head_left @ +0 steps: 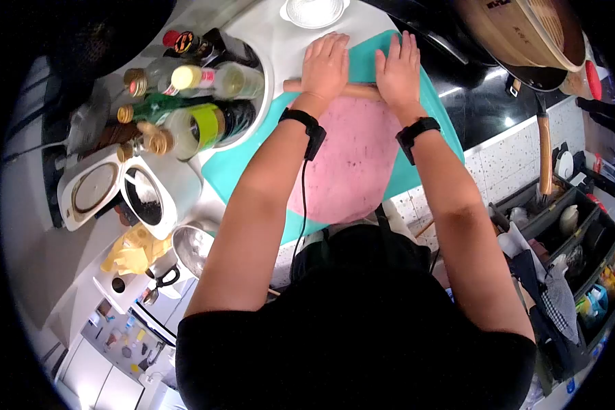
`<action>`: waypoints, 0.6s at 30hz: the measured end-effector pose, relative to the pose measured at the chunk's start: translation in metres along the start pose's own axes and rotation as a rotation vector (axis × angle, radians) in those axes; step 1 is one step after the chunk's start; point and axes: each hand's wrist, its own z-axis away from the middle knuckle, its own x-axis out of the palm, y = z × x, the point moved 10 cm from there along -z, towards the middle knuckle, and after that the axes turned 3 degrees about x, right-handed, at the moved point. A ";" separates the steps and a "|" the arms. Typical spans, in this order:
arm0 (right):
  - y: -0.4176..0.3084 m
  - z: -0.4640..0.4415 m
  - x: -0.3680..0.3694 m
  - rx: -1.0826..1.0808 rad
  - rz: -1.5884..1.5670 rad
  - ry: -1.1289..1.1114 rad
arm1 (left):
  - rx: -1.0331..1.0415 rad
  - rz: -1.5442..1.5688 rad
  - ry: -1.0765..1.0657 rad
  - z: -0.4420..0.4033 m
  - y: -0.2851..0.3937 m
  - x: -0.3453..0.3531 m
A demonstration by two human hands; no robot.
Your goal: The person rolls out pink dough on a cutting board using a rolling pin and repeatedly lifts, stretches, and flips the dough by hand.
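A wide, flat sheet of pink dough [352,164] with dark specks lies on a teal mat [441,130]. Across its far edge rests a wooden rolling pin [359,90]. My left hand [326,65] is laid over the pin's left part, fingers stretched forward past it. Toward the pin's right end, my right hand [398,72] is flat with its fingers straight and slightly apart. Both palms press on the pin without fingers wrapped round it. The pin's right end is hidden under my right hand. Black bands are on both wrists, a cable hanging from the left one.
Several bottles [201,126] stand in a white round tray [266,82] at left, with open seasoning containers [143,195] and a metal bowl [193,247] nearer. A white dish [314,12] sits beyond the mat. At right are a bamboo steamer [512,27] and a wooden-handled pan [544,154].
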 end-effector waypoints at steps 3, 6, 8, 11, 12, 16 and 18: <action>-0.016 0.043 -0.026 -0.187 -0.123 -0.078 | -0.003 0.071 0.120 0.027 0.008 -0.038; -0.022 0.082 -0.021 -0.347 -0.075 -0.215 | -0.036 0.053 0.206 0.066 0.014 -0.083; -0.022 0.086 -0.009 -0.399 0.058 -0.298 | -0.061 0.033 0.206 0.089 0.015 -0.104; -0.028 0.075 -0.007 -0.467 0.238 -0.409 | -0.054 0.115 0.230 0.116 0.021 -0.132; -0.027 0.068 -0.013 -0.462 0.244 -0.397 | -0.047 0.141 0.255 0.123 0.024 -0.146; -0.017 0.074 -0.056 -0.216 0.191 -0.171 | -0.062 0.223 0.262 0.166 0.021 -0.176; -0.014 0.094 -0.064 -0.151 0.184 -0.134 | -0.136 0.238 0.161 0.194 0.011 -0.169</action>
